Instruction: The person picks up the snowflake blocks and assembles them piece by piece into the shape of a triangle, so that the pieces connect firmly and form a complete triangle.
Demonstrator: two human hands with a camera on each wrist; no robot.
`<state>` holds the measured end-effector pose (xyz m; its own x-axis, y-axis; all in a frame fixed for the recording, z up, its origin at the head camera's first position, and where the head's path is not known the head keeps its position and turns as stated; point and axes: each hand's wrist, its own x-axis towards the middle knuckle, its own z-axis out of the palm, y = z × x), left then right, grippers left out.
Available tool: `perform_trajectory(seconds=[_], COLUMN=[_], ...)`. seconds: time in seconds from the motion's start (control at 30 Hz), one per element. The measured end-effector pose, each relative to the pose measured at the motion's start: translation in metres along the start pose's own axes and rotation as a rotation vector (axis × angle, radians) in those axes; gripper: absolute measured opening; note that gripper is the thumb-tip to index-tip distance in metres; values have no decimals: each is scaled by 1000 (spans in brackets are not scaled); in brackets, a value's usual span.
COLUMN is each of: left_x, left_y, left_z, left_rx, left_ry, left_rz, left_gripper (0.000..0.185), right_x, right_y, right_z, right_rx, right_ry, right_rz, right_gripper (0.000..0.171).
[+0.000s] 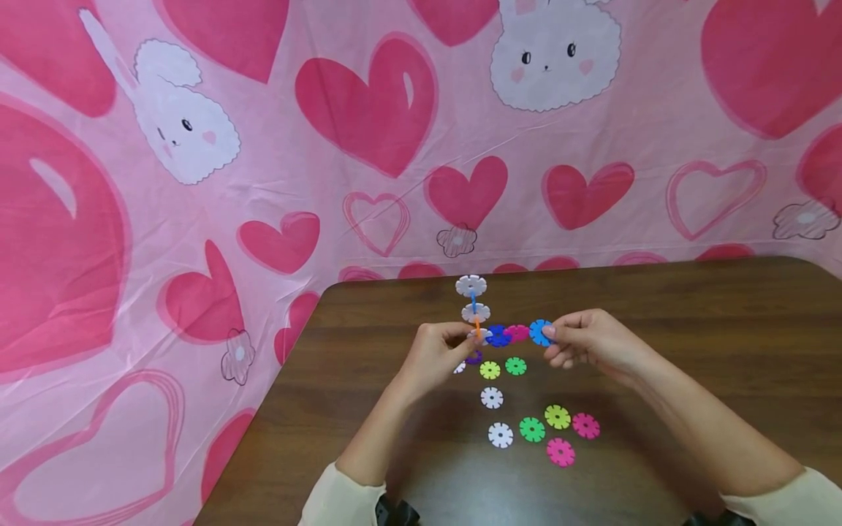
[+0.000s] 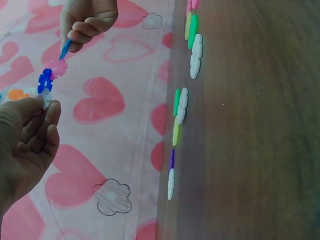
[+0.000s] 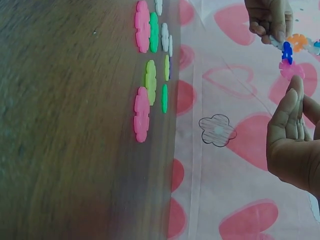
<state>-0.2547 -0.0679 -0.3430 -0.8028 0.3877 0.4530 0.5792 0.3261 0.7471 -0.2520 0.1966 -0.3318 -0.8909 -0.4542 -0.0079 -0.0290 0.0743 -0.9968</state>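
Note:
My left hand (image 1: 430, 358) pinches a white notched disc (image 2: 47, 98) in a chain of interlocking plastic discs held above the table. From there the chain rises through an orange disc (image 1: 478, 326), a second white disc (image 1: 475, 313) and a blue disc seen edge-on (image 1: 473, 302) to a white disc (image 1: 471, 285) at the top. Sideways, a dark blue disc (image 1: 499, 337) and a pink disc (image 1: 518, 332) run toward my right hand (image 1: 595, 340). Between thumb and fingers it pinches a lighter blue disc (image 1: 539, 333), right at the pink one's edge. In the right wrist view, my fingers hide that blue disc.
Loose discs lie flat on the brown wooden table (image 1: 723, 351): white (image 1: 501, 435), green (image 1: 532, 429), yellow (image 1: 558, 417) and pink (image 1: 561, 452) among them. A purple disc (image 1: 474, 357) is partly behind my left hand. Behind the table hangs a pink heart-patterned cloth (image 1: 381, 292).

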Motion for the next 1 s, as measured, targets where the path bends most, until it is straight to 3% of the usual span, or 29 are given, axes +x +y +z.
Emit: perform_trajectory(seconds=[0.2, 0.47, 0.77, 1.0], left_x=[-1, -3, -2, -1], left_y=[1, -2, 1, -1], left_z=[-1, 0, 3, 6], left_rx=[15, 40, -29, -27], left_ry=[-6, -23, -23, -6], left_rz=[12, -24, 1, 60], left_gripper=[13, 13, 12, 11], right_x=[0, 1, 5, 7], right_y=[1, 5, 9, 14], right_z=[-3, -3, 0, 2], right_rx=[4, 14, 97, 182], right_ry=[-93, -158, -163, -235], right_rz=[-10, -23, 34, 44], right_gripper=[18, 19, 22, 24])
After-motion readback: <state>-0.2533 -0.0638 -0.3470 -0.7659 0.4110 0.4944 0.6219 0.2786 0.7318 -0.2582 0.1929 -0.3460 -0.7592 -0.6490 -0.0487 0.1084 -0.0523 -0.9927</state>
